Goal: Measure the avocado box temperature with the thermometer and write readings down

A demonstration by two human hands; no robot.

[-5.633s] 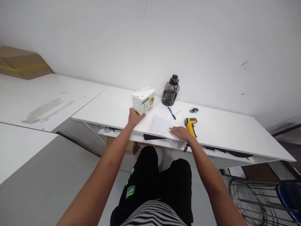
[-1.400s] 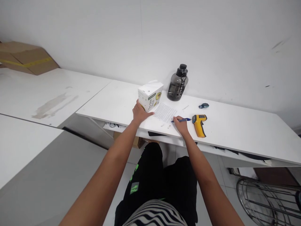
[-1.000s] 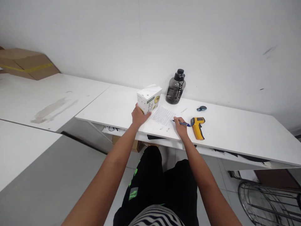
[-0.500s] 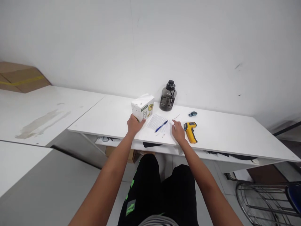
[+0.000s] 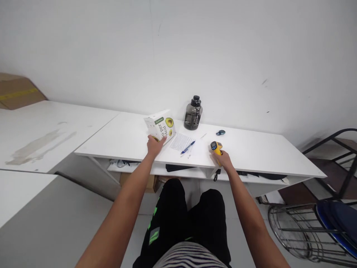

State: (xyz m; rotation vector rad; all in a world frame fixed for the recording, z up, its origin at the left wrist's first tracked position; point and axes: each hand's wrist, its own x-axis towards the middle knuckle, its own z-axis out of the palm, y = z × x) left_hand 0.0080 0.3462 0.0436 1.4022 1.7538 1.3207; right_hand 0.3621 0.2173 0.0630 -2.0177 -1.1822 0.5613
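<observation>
My left hand (image 5: 155,146) grips the lower part of a white box (image 5: 161,124) printed with avocados, which tilts above the table's left part. In my right hand (image 5: 223,158) is a yellow infrared thermometer gun (image 5: 216,149), held by its handle with a small screen facing me. Between the hands, a blue pen (image 5: 187,147) lies across a printed sheet of paper (image 5: 178,142). Behind the paper, a dark translucent water bottle (image 5: 192,114) stands upright near the wall. A small dark teal object (image 5: 220,132) lies behind the thermometer gun; I cannot make out its kind.
The white table (image 5: 259,152) runs along the wall, with a shelf (image 5: 199,172) under it holding dark items. A taped cardboard box (image 5: 19,91) sits on the table at far left. Metal-framed stools (image 5: 295,232) stand on the floor at right.
My right hand has taken hold of the thermometer gun and brought it upright off the table. My left hand has tilted the box, turning its printed face more toward me. The view has shifted slightly.
</observation>
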